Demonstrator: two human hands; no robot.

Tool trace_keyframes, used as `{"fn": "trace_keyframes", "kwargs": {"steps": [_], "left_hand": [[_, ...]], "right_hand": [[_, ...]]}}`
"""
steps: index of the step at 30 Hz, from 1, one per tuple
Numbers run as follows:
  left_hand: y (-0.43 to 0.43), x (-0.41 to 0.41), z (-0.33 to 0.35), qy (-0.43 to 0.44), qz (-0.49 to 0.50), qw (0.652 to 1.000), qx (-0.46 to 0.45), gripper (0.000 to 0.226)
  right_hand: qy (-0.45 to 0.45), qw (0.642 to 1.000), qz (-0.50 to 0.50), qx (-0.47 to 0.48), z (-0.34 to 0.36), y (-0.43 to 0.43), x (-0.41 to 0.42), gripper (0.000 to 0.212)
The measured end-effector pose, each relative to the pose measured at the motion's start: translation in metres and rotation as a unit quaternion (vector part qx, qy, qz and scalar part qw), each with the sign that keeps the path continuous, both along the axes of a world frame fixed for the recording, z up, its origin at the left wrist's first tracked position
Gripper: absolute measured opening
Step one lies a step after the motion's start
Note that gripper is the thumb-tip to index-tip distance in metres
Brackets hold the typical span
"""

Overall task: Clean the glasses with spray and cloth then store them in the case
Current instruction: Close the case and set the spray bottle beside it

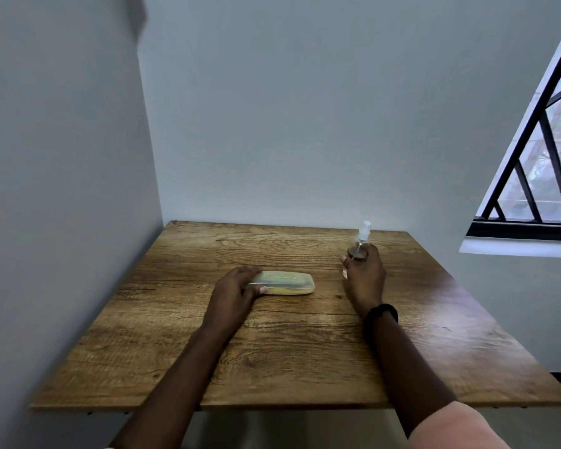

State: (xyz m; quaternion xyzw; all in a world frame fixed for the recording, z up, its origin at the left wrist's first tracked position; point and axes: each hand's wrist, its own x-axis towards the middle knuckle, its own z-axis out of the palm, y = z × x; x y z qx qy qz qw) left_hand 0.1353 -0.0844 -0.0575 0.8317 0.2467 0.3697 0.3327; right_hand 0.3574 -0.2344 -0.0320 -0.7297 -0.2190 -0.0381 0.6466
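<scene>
A closed yellowish translucent glasses case lies flat near the middle of the wooden table. My left hand grips the case's left end, thumb on its front edge. A small clear spray bottle with a white nozzle stands upright toward the back right. My right hand is wrapped around the bottle's lower body. The glasses and the cloth are not in sight; I cannot tell what is inside the case.
The table sits in a corner, with a grey wall on the left and another behind it. A barred window is at the right, above the table's far right side. The table's front edge runs below my forearms.
</scene>
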Motion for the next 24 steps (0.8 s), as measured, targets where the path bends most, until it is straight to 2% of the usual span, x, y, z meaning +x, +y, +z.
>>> {"fn": "trace_keyframes", "kwargs": {"steps": [7,13,24], "left_hand": [[0.0,0.0,0.0,0.0,-0.004,1.0,-0.003,0.042],[0.0,-0.002,0.0,0.001,-0.007,1.0,-0.001,0.045],[0.002,-0.003,-0.001,-0.007,-0.014,1.0,-0.013,0.045]], "right_hand": [[-0.013,0.998,0.055,0.031,-0.003,-0.007,-0.006,0.037],[-0.038,0.994,0.103,-0.011,0.003,-0.001,-0.027,0.04],[-0.059,0.986,0.109,-0.111,-0.017,0.011,-0.047,0.039]]}}
